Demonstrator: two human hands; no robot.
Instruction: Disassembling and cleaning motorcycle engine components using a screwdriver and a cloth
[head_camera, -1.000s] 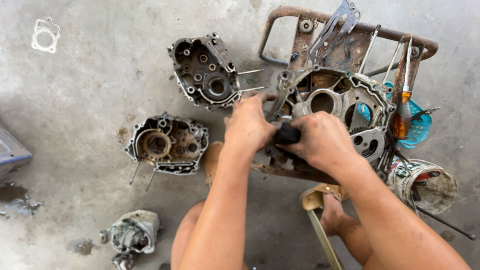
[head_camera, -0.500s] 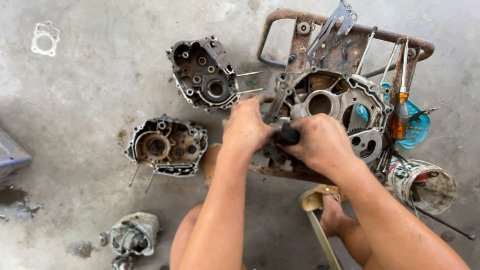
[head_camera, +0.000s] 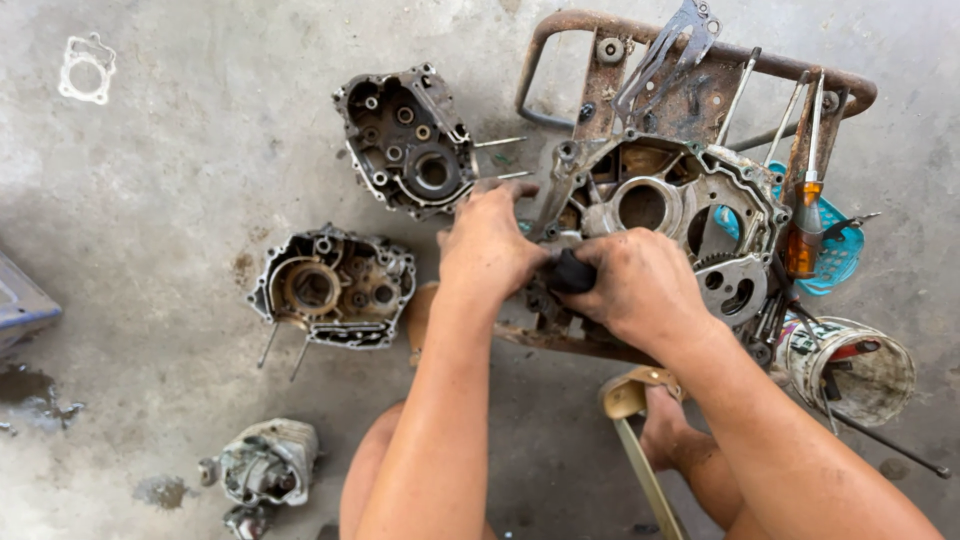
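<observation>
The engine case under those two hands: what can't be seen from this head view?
- Black handle: its working end is hidden by the right hand.
- Engine case: its near part is covered by the left hand and the right hand.
- Rusty stand: lower frame hidden behind case and arms.
- Bucket: contents too small to tell.

Light is even, soft daylight; I see no single hard source. The concrete floor (head_camera: 180, 150) reads pale grey and evenly lit, with no blown-out glare. Shadows are short and diffuse, tucked beneath my forearms and under the crankcase halves. The picture is sharp across the centre; my left hand (head_camera: 490, 245) and right hand (head_camera: 640, 285) show skin and grime detail without motion blur. Slight wide-angle stretch appears toward the corners. A dark damp patch (head_camera: 30, 390) dulls the left edge.
</observation>
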